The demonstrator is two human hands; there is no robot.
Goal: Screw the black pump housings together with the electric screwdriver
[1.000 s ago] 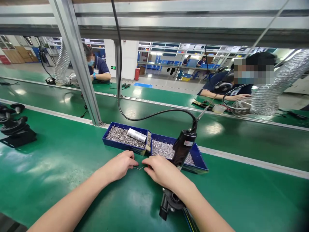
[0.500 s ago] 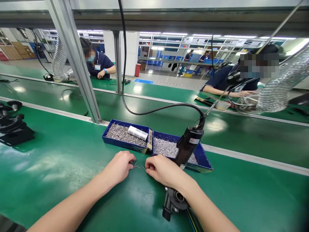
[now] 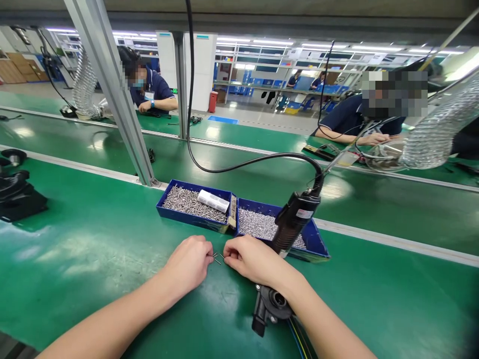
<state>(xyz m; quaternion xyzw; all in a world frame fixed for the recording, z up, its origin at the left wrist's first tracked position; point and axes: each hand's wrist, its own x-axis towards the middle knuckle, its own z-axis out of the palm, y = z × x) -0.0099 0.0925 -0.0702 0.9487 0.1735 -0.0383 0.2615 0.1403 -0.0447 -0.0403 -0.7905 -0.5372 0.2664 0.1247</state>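
At the left edge stood a matte black part (image 3: 20,197) with rounded forms on a flat base. Further right, a shallow blue bin (image 3: 187,220) held a bristling heap of slender metal fasteners and a white paper-like roll (image 3: 213,201). Before it, the left hand (image 3: 189,259) was curled, fingertips together against thin, straight metal pins (image 3: 217,260) on the smooth green table (image 3: 149,309); I could not tell whether it gripped them. The right hand (image 3: 250,257) was bent inward, its fingertips at another pin's end, its grip likewise unclear. Behind it lay a second blue bin (image 3: 318,244) of shiny small pieces, a glossy black cylindrical driver (image 3: 295,219) slanting in front. Half a second earlier the left fingertips had been farther from the right hand; the gap had since narrowed.
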